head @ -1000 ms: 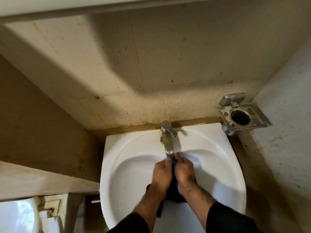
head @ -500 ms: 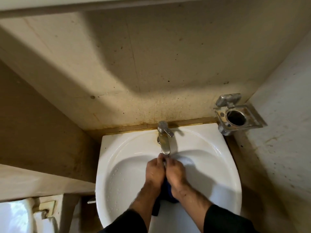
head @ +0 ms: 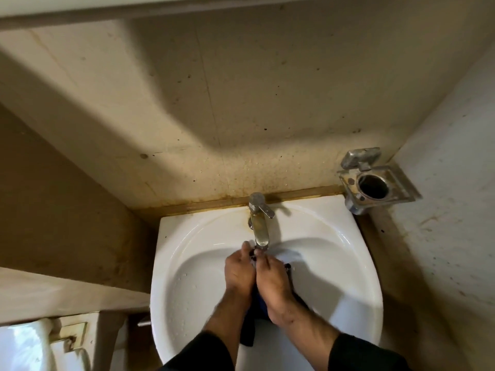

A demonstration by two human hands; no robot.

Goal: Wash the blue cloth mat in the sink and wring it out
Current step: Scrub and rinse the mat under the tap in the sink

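Both hands have crept closer under the tap spout [head: 261, 235]; left hand [head: 239, 275] and right hand [head: 272, 283] clench the blue cloth mat [head: 258, 306], and splashing over the sink [head: 187, 263] rim is the risk

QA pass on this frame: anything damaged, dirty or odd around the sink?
Yes. Brown staining runs along the wall seam behind the faucet, whose spout looks yellowed. The wall-mounted metal holder sits empty and tarnished. Both hands grip the blue cloth mat normally.
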